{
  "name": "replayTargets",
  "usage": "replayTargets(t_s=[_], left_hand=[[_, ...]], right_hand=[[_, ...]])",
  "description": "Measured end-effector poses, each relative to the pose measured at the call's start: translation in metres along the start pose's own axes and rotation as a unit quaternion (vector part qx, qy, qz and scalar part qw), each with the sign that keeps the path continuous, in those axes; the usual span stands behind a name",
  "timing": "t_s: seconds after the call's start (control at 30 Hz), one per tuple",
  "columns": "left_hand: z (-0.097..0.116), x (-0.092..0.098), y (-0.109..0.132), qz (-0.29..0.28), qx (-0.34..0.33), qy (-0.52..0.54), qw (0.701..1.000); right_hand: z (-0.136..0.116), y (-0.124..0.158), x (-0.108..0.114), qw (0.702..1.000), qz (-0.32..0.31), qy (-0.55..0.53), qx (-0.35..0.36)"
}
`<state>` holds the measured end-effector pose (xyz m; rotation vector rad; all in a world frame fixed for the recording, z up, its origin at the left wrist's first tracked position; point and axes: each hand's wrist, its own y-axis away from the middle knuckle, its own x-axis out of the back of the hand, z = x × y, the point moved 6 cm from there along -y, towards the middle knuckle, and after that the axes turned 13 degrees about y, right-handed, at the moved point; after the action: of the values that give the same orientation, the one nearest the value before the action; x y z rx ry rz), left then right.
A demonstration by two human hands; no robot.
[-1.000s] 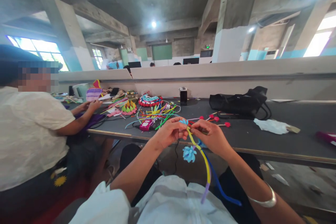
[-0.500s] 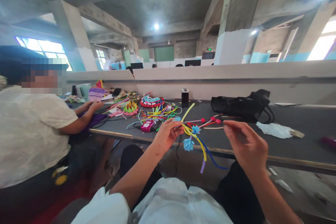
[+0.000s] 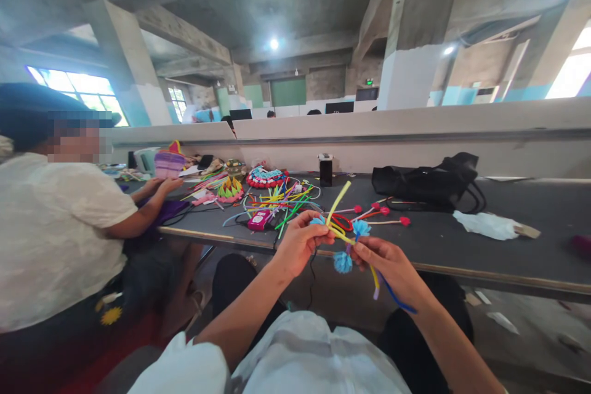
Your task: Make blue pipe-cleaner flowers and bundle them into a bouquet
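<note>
Between my hands, just over the table's front edge, is a bundle of pipe cleaners (image 3: pixel 342 234) in yellow, blue and lilac. Fluffy light-blue pipe-cleaner flowers (image 3: pixel 343 262) are attached to it. My left hand (image 3: pixel 302 240) pinches the yellow stems at the left end, one pale yellow tip sticking up past the fingers. My right hand (image 3: pixel 385 261) is closed on the stems further right, beside the blue flowers. Below its fingers hang the loose yellow, lilac and dark-blue ends. Part of the bundle is hidden by my fingers.
Loose coloured pipe cleaners (image 3: pixel 277 197) and a magenta box (image 3: pixel 259 220) lie on the dark table (image 3: pixel 443 246). Red-tipped stems (image 3: pixel 404 221) lie behind my hands. A black bag (image 3: pixel 425 181) and white plastic (image 3: pixel 484 226) are rightward. A person (image 3: pixel 69 215) sits at left.
My right hand has moved left and closed on the stems; before, it was apart from them at the right. The flower bundle and my left hand have shifted slightly right.
</note>
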<state>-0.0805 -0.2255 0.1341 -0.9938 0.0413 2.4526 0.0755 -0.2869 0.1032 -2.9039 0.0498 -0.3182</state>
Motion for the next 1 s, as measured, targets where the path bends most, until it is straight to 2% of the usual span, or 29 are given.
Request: replayTargets(t_s=[0.13, 0.37, 0.47, 0.53, 0.6, 0.67, 0.77, 0.83, 0.9, 0.97, 1.0], left_hand=[[-0.006, -0.001, 0.002, -0.005, 0.018, -0.044, 0.999], [-0.010, 0.001, 0.004, 0.007, 0.011, -0.140, 0.990], [-0.003, 0.002, 0.005, 0.000, -0.029, -0.173, 0.984], [0.001, 0.011, 0.006, -0.010, -0.040, -0.186, 0.982], [-0.005, 0.031, 0.009, -0.028, -0.004, -0.197, 0.980], [-0.023, 0.067, 0.016, -0.031, 0.060, -0.232, 0.970], [-0.064, 0.143, 0.037, 0.061, 0.123, -0.318, 0.938], [-0.097, 0.189, 0.057, 0.124, 0.154, -0.335, 0.921], [-0.126, 0.216, 0.075, 0.121, 0.168, -0.348, 0.914], [-0.145, 0.230, 0.086, 0.119, 0.173, -0.354, 0.911], [-0.147, 0.232, 0.087, 0.125, 0.155, -0.359, 0.912]], right_hand=[[0.003, 0.003, 0.005, 0.999, 0.038, 0.007, 0.009], [0.012, 0.007, 0.009, 0.996, 0.084, 0.025, -0.002], [0.024, 0.002, 0.017, 0.992, 0.128, -0.014, -0.010], [0.041, -0.004, 0.025, 0.985, 0.150, -0.083, -0.024], [0.068, -0.011, 0.031, 0.969, 0.163, -0.177, -0.061], [0.098, -0.014, 0.035, 0.942, 0.192, -0.251, -0.111], [0.129, -0.017, 0.032, 0.928, 0.199, -0.280, -0.141], [0.142, -0.018, 0.026, 0.923, 0.196, -0.295, -0.152], [0.150, -0.020, 0.017, 0.919, 0.187, -0.309, -0.161], [0.154, -0.023, 0.008, 0.915, 0.174, -0.322, -0.169], [0.155, -0.024, 0.004, 0.913, 0.167, -0.328, -0.174]])
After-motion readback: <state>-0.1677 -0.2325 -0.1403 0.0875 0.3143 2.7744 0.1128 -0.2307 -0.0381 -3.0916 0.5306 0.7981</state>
